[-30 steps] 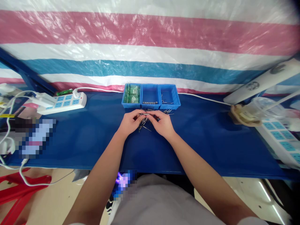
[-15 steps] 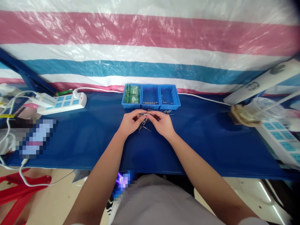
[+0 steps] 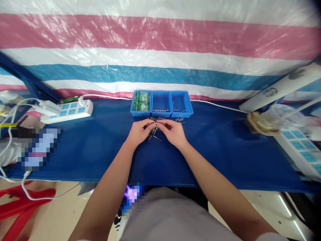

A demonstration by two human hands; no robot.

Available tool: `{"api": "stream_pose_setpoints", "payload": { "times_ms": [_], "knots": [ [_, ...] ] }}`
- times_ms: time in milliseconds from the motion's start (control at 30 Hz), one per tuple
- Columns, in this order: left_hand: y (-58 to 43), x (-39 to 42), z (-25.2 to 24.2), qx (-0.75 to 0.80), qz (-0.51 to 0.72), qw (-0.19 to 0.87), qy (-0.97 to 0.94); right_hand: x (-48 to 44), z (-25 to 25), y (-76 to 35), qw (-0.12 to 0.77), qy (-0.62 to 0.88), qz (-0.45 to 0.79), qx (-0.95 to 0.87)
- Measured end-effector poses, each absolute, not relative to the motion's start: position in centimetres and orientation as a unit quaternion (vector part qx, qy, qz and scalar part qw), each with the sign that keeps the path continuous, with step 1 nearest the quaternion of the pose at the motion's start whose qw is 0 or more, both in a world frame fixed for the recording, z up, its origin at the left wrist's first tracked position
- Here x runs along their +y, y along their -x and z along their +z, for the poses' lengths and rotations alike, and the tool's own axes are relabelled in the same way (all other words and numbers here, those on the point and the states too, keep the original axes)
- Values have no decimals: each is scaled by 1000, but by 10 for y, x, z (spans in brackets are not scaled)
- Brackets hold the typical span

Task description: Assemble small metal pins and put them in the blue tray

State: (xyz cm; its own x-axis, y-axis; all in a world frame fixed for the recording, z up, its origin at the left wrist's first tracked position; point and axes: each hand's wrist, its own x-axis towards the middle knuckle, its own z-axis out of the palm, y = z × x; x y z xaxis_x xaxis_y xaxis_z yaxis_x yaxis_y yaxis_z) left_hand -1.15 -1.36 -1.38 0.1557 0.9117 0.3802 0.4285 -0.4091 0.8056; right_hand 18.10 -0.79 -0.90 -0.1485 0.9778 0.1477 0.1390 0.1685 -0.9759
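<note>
My left hand (image 3: 139,132) and my right hand (image 3: 172,133) meet over the blue table (image 3: 100,150), fingertips pinched together on a small metal part (image 3: 154,124). Under and between them lies a loose pile of thin metal pins (image 3: 153,134). Just beyond the hands stands a row of three blue bins (image 3: 162,103): the left one holds green-tinted pieces, the middle one a line of small grey parts, the right one a few pins.
A white power strip (image 3: 67,110) with a cable lies at the back left. Another power strip (image 3: 299,147) and a clear plastic container (image 3: 278,117) sit at the right. A striped tarp (image 3: 160,50) hangs behind. A red stool (image 3: 17,207) stands on the floor at the left.
The hands have stayed in place; only the fingertips shifted slightly around the small part.
</note>
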Motion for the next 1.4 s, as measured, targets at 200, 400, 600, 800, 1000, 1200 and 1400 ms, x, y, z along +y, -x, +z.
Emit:
{"api": "stream_pose_setpoints", "payload": {
  "times_ms": [200,400,600,800,1000,1200,1400],
  "knots": [
    [12,-14,-13,475,444,276,-708,-7,-9,-180,472,442,480,-593],
    [9,-14,-15,477,459,267,-701,-5,-6,-181,470,444,501,-575],
    [10,-14,-11,480,445,266,-708,-8,-8,-180,465,451,476,-595],
    [13,-15,-11,482,439,271,-708,-8,-7,-178,479,437,500,-574],
    [9,-13,-17,471,468,265,-699,-5,-6,-179,481,439,517,-556],
    [11,-13,-14,466,460,276,-704,-8,-8,-178,468,443,497,-581],
    [12,-17,-12,466,447,290,-706,-9,-7,-178,468,440,502,-579]
  ]
}}
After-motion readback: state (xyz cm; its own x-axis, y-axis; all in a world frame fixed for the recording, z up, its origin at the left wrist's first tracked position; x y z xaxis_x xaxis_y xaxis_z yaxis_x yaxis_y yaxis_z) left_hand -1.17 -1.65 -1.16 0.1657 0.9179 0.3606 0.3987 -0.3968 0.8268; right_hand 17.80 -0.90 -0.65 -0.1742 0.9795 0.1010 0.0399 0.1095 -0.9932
